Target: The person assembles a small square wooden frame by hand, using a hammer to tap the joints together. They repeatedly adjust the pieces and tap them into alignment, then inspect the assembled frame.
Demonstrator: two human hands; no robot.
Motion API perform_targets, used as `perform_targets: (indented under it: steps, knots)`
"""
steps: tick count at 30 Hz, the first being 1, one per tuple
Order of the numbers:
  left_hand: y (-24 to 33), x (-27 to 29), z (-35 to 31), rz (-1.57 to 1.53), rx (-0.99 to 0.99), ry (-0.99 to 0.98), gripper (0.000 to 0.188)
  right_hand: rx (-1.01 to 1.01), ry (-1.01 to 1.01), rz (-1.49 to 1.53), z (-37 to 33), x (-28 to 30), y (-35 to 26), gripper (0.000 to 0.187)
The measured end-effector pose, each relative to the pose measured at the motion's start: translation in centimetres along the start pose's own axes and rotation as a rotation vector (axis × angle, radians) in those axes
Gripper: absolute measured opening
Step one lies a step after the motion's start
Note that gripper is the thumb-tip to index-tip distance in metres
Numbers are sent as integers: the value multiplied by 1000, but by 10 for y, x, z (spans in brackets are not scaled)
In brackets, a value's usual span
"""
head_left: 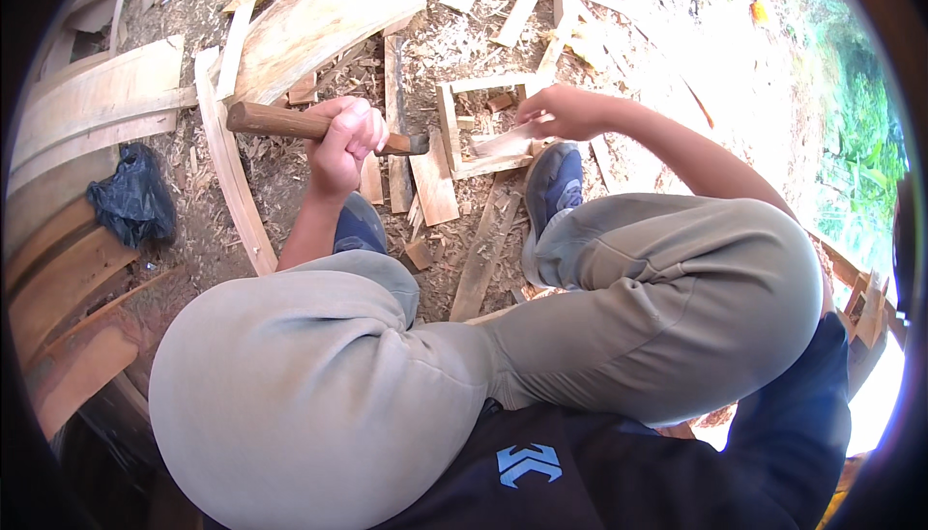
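Observation:
My left hand (346,143) is closed around the wooden handle of a hammer (278,122), held sideways above the ground. Its short dark metal head points right, toward a small rectangular wooden frame (448,124). My right hand (563,113) is at the frame's right side, with curled fingers on the end of a pale wooden piece (503,143) that slants across the frame's opening. Those fingertips are partly hidden. A flat board (435,187) lies against the frame's near left corner, and small wood offcuts (500,102) show inside the frame.
My blue shoes (556,177) stand on both sides of the near work area. Wood chips cover the ground. Wide planks (324,18) lie at the back left, a long curved strip (232,163) nearer. A black plastic bag (133,197) rests on boards at the left.

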State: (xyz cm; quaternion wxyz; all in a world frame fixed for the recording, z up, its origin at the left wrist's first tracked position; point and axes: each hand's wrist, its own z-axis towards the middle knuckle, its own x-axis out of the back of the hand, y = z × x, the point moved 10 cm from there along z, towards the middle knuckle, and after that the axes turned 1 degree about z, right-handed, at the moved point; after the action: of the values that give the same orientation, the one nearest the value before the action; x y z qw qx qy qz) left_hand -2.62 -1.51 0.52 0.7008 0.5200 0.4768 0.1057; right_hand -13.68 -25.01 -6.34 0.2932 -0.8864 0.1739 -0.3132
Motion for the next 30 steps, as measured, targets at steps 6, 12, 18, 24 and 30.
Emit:
perform_targets:
  steps: [6,12,18,24,30]
  knots:
    - [-10,12,0,125,60,191,41,-144,134,356,-31,82,13,27]
    - [-4,7,11,449,130,264,35,39,93,914,-4,94,-16,10]
    - [-19,-34,21,347,263,33,60,97,39,1147,3,61,-72,26]
    - [-44,-31,14,313,339,10,40,179,87,780,8,65,-92,28]
    - [-43,-28,9,421,298,59,41,183,103,774,23,54,-113,33]
